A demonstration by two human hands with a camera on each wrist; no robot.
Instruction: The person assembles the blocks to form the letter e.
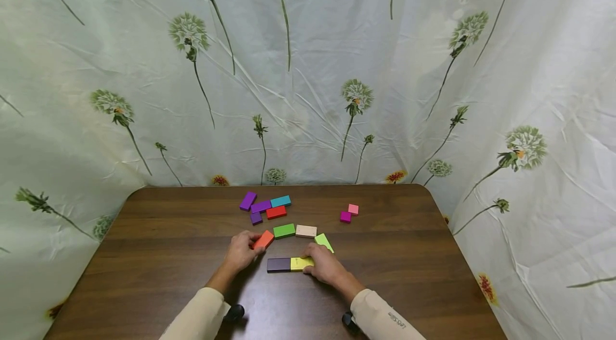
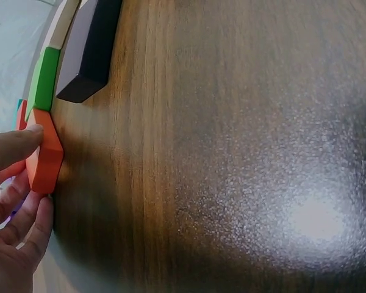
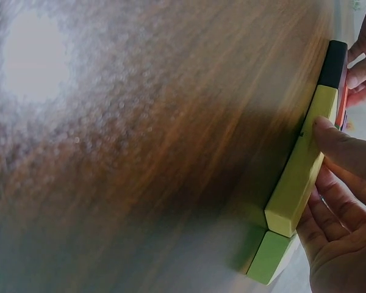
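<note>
Currently left hand (image 1: 240,252) pinches the orange block (image 1: 263,240), thumb on its near face, other fingers (image 2: 25,210) curled behind it; block sits flat on the table (image 1: 414,265), at the left end of an arc with the green block (image 1: 284,231) next. Right hand (image 1: 325,265) grips the yellow block (image 1: 301,263), thumb on top, fingers (image 3: 332,213) wrapped along its far side. Yellow butts end-to-end against the dark purple block (image 1: 278,264); lime block (image 1: 324,242) touches its other end.
</note>
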